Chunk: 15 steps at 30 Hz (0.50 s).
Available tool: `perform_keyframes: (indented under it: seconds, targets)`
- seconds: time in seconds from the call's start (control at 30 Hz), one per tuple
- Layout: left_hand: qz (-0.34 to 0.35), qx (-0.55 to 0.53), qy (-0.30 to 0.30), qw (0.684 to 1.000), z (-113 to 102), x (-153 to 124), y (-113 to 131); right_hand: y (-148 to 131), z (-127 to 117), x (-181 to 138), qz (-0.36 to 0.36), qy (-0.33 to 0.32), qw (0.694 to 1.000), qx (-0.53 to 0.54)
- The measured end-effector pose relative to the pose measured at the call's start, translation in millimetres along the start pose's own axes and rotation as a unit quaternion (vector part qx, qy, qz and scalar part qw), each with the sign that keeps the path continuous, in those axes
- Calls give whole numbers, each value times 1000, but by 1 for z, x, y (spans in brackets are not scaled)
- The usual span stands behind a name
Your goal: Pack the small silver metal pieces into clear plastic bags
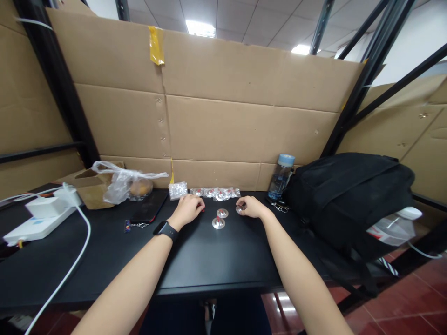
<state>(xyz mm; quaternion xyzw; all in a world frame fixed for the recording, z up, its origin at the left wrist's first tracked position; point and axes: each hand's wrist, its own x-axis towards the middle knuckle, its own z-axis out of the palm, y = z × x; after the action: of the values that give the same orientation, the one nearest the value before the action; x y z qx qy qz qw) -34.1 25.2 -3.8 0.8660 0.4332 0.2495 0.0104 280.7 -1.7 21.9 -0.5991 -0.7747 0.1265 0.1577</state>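
On the black tabletop [209, 260], keep hands apart and low (grips unclear): left hand [188, 209] curled, right hand [250, 207] steadying the small round silver metal disc [240, 210].

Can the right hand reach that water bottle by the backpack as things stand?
Probably yes. The right hand lies on the table a little left of the water bottle, with only a small keyring between them. The backpack crowds the bottle's far side, not the approach.
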Motion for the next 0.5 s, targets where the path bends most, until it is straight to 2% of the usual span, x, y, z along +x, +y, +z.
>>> perform_keyframes:
  seconds: [0.17,0.27,0.37,0.5]
  targets:
    - [32,-15,-28,999,1,-2,7,1,3,2,-1,-1,1000,-28]
    - [21,1,-21,1000,3,-1,5,0,4,2,-7,-3,999,-41]
    - [-37,68,18,997,1,-1,-6,-2,3,2,-10,6,998,-55]
    - [-135,162,94,973,-8,-6,-31,-3,4,2,-15,23,998,-54]
